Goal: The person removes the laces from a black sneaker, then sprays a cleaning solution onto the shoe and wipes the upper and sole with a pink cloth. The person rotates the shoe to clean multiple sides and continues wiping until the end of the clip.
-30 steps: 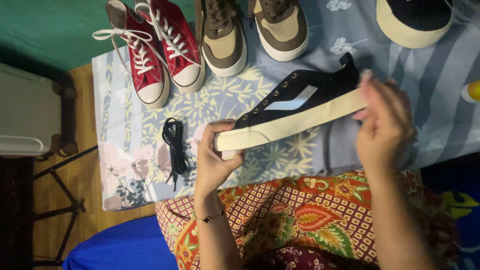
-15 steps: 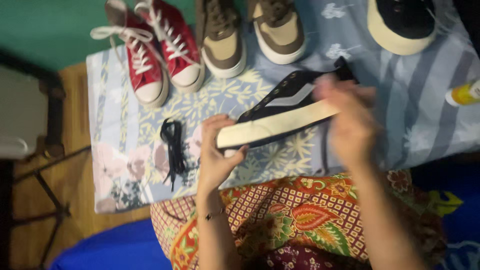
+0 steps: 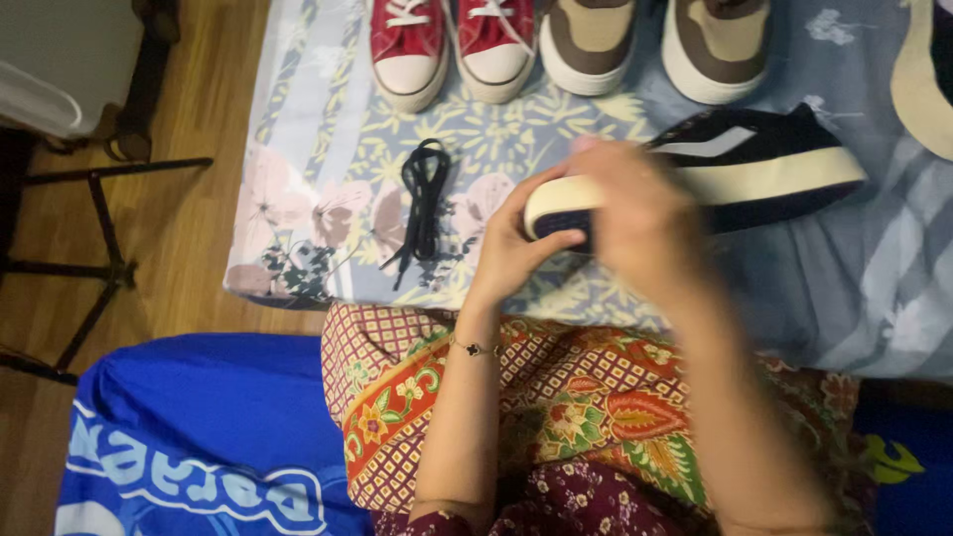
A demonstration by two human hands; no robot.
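Bedsheet (image 3: pixel 328 179), floral and blue, carries everything. Above it we hold the black sneaker (image 3: pixel 764 164) sideways, left hand (image 3: pixel 511 243) clamped on its cream toe, right hand (image 3: pixel 640 213) closed over the forefoot. It seems light, with a stiff sole offering the firmest hold.

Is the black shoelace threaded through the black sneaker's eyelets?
No, the black shoelace lies bundled on the floral cloth, left of the black sneaker in both hands.
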